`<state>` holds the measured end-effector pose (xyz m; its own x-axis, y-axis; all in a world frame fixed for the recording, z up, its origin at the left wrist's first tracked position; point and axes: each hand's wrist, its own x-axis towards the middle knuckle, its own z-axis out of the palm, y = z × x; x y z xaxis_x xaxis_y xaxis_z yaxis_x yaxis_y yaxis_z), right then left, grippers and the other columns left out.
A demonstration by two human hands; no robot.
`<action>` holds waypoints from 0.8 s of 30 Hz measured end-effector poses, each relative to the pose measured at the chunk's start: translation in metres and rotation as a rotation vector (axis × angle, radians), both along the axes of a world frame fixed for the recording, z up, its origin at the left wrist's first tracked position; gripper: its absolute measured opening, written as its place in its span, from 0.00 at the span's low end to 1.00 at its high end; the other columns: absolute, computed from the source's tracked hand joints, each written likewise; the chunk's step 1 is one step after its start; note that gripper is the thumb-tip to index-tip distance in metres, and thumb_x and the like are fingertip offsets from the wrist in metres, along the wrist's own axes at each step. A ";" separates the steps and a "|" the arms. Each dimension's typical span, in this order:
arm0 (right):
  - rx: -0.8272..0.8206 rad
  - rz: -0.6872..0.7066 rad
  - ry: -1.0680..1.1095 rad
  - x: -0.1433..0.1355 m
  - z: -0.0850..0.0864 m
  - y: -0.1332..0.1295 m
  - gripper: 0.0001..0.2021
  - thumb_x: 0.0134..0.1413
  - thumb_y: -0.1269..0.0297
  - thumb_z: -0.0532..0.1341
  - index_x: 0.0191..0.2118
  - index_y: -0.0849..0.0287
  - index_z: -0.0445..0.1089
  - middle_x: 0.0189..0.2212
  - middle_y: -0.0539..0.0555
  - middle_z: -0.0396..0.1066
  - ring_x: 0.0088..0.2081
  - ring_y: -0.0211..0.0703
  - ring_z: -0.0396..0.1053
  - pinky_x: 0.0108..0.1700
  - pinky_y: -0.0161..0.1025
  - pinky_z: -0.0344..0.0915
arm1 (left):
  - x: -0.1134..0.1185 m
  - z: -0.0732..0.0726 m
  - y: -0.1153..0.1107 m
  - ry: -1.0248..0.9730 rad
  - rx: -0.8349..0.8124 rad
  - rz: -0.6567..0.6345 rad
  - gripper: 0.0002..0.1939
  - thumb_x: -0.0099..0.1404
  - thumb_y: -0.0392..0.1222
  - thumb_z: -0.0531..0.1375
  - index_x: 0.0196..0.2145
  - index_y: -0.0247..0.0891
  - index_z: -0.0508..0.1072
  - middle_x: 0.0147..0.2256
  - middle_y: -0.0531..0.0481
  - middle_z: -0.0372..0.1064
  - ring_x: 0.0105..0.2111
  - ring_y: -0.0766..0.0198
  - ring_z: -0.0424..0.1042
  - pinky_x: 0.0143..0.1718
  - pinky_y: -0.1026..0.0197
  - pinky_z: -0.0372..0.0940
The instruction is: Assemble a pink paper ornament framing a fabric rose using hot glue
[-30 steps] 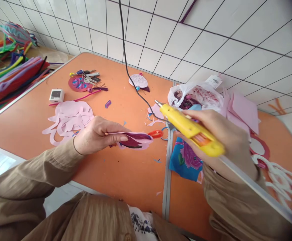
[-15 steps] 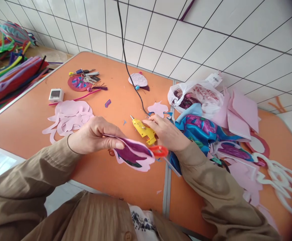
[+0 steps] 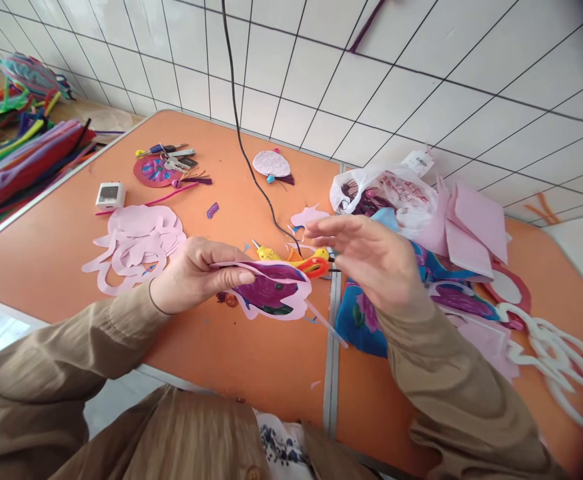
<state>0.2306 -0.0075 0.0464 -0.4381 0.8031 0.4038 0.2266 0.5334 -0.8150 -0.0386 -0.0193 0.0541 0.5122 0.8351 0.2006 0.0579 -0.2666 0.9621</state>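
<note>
My left hand [image 3: 199,275] pinches a pink foam cutout with purple fabric [image 3: 274,288] on its face, thumb on top, holding it above the table. My right hand [image 3: 371,257] is raised to the right of the cutout, fingers stretched and a little blurred, with nothing visible in it. A yellow glue gun [image 3: 267,253] lies just behind the cutout, which hides part of it. Orange looped handles [image 3: 316,267], like those of scissors, show at the cutout's right edge. A translucent stick [image 3: 329,325] slants out below them.
Pink cutouts [image 3: 139,243] lie piled on the left, near a white cube [image 3: 110,195] and keys [image 3: 179,162]. A black cord [image 3: 241,143] runs up from the glue gun. On the right are a plastic bag [image 3: 396,193], blue fabric [image 3: 359,323] and pink sheets [image 3: 476,227].
My right hand has moved from the glue gun up and to the right, and its fingers have straightened. The cutout in my left hand has turned, showing more of its purple face.
</note>
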 end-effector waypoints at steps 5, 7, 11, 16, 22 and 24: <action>-0.180 0.018 -0.005 -0.024 0.023 -0.039 0.27 0.49 0.58 0.71 0.56 0.46 0.66 0.48 0.52 0.73 0.50 0.46 0.73 0.52 0.46 0.72 | 0.004 -0.003 -0.004 0.019 -0.039 -0.038 0.21 0.66 0.55 0.63 0.37 0.30 0.81 0.26 0.42 0.80 0.21 0.63 0.76 0.22 0.66 0.73; -0.168 -0.019 -0.042 -0.032 0.024 -0.046 0.22 0.48 0.59 0.71 0.50 0.47 0.69 0.44 0.50 0.75 0.45 0.45 0.74 0.47 0.44 0.73 | 0.006 -0.003 -0.006 0.016 -0.028 -0.047 0.19 0.66 0.53 0.63 0.38 0.31 0.82 0.27 0.44 0.80 0.21 0.63 0.77 0.23 0.66 0.73; -0.186 -0.059 -0.027 -0.040 0.027 -0.047 0.09 0.50 0.64 0.68 0.38 0.51 0.70 0.33 0.47 0.75 0.35 0.41 0.73 0.36 0.40 0.72 | 0.009 -0.003 -0.008 0.023 0.044 -0.052 0.17 0.67 0.51 0.63 0.39 0.32 0.82 0.28 0.45 0.80 0.21 0.65 0.77 0.23 0.69 0.72; -0.266 -0.053 0.043 -0.042 0.029 -0.044 0.04 0.52 0.67 0.65 0.32 0.54 0.68 0.30 0.48 0.74 0.33 0.39 0.73 0.33 0.38 0.71 | 0.012 -0.005 -0.008 0.063 0.192 -0.067 0.16 0.70 0.48 0.61 0.39 0.31 0.81 0.27 0.45 0.80 0.21 0.67 0.77 0.23 0.72 0.71; -0.348 -0.098 0.096 -0.044 0.028 -0.044 0.05 0.52 0.68 0.65 0.28 0.56 0.69 0.28 0.49 0.74 0.31 0.37 0.72 0.31 0.35 0.69 | 0.012 -0.008 -0.008 0.067 0.310 -0.077 0.11 0.70 0.41 0.61 0.39 0.30 0.81 0.25 0.48 0.79 0.21 0.71 0.76 0.24 0.77 0.69; -0.345 -0.114 0.086 -0.045 0.029 -0.045 0.05 0.52 0.69 0.65 0.27 0.56 0.70 0.28 0.49 0.75 0.31 0.37 0.72 0.32 0.36 0.69 | 0.012 -0.008 -0.009 0.065 0.320 -0.072 0.10 0.69 0.38 0.61 0.39 0.30 0.81 0.25 0.48 0.79 0.21 0.72 0.76 0.24 0.77 0.68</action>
